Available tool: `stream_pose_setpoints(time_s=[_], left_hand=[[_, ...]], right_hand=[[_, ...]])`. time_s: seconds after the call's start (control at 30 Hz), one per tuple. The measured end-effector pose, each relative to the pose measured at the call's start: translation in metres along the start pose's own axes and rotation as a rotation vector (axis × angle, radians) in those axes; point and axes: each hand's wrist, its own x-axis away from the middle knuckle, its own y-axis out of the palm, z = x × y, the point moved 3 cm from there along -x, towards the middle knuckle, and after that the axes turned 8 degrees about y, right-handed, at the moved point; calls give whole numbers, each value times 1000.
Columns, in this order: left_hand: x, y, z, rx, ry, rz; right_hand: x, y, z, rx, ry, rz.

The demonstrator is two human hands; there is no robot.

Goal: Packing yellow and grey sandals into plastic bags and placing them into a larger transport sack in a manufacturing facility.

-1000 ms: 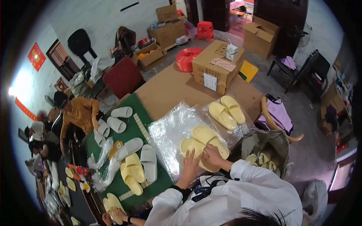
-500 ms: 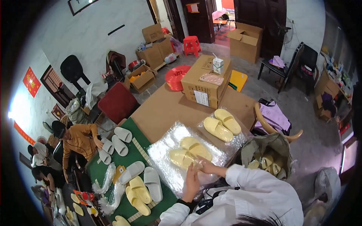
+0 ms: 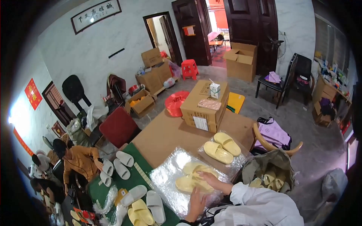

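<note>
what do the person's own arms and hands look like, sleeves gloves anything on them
Both arms wear long white sleeves of loose, creased fabric reaching the wrists. The left hand and right hand are bare: no gloves, and no rings or watch visible.

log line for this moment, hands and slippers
left hand: on clear plastic bag | right hand: on yellow slippers in the bag | second yellow pair: bagged beside | surface: brown table

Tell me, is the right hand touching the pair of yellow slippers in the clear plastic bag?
Touching. The head view shows the right hand lying flat on the bagged yellow slippers, with no gap; the left hand presses the clear plastic bag nearby.
</note>
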Motion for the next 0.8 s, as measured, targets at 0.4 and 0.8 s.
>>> stream_pose_setpoints(time_s=[0.4, 0.8], left_hand=[[119, 52, -130, -343, -416, -698], [113, 40, -88, -492, -333, -663]], right_hand=[[-22, -49, -104, 51, -407, 421], [-62, -94, 25, 272, -147, 922]])
